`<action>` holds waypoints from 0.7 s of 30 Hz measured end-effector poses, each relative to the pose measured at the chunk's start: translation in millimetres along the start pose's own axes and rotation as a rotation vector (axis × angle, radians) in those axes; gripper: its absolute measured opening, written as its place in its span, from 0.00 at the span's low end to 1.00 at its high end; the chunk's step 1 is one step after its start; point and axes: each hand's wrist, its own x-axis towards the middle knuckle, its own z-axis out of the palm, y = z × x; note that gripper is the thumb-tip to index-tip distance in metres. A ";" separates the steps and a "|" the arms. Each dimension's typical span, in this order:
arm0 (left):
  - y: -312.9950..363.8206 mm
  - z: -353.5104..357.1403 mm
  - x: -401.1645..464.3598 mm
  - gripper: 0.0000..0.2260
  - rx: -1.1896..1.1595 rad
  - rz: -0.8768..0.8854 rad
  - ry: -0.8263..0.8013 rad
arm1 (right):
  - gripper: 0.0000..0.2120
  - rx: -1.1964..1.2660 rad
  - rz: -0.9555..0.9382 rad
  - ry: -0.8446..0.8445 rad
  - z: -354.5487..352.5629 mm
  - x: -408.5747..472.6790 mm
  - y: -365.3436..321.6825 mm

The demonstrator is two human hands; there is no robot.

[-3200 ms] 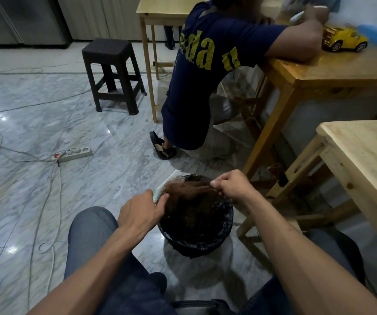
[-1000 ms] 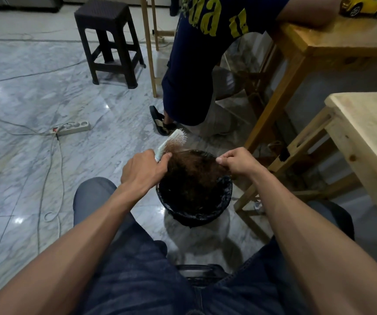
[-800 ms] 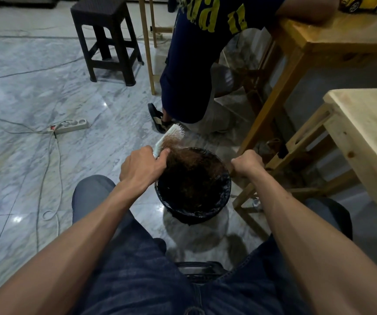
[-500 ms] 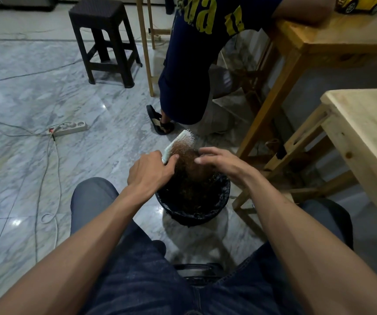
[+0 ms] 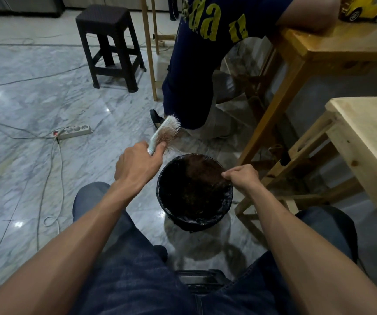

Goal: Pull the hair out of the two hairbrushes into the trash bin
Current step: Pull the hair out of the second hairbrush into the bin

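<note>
Left hand [image 5: 137, 165] grips white hairbrush [image 5: 164, 133] left of trash bin [image 5: 194, 194], hair still in bristles. Right hand [image 5: 242, 178] fingers pinched on hair clump [image 5: 203, 171] over bin.

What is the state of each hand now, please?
Left hand: closed, holding the hairbrush by its handle.
Right hand: fingers pinched on a tuft of hair over the trash bin.

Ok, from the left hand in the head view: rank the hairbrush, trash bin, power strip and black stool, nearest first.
1. hairbrush: held in the left hand, head pointing up and away.
2. trash bin: just right of that hand, on the floor.
3. power strip: farther left on the floor.
4. black stool: far back, upper left.
</note>
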 end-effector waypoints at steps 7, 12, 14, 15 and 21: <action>10.7 24.5 -15.1 0.24 0.017 0.062 -0.161 | 0.35 -0.127 -0.193 -0.348 -1.1 -21.4 -33.7; 21.9 26.5 -18.4 0.19 -0.013 0.073 -0.247 | 0.28 0.031 -0.357 -0.465 12.1 -31.9 -42.4; 21.9 23.5 -17.0 0.14 -0.043 0.074 -0.269 | 0.15 0.047 -0.409 -0.318 19.6 -28.7 -39.6; 20.6 20.6 -16.1 0.12 -0.066 0.066 -0.279 | 0.11 0.039 -0.413 -0.224 21.7 -25.3 -37.7; 13.8 9.4 -14.3 0.10 -0.108 0.051 -0.296 | 0.09 -0.075 -0.236 -0.014 12.3 -8.3 -27.4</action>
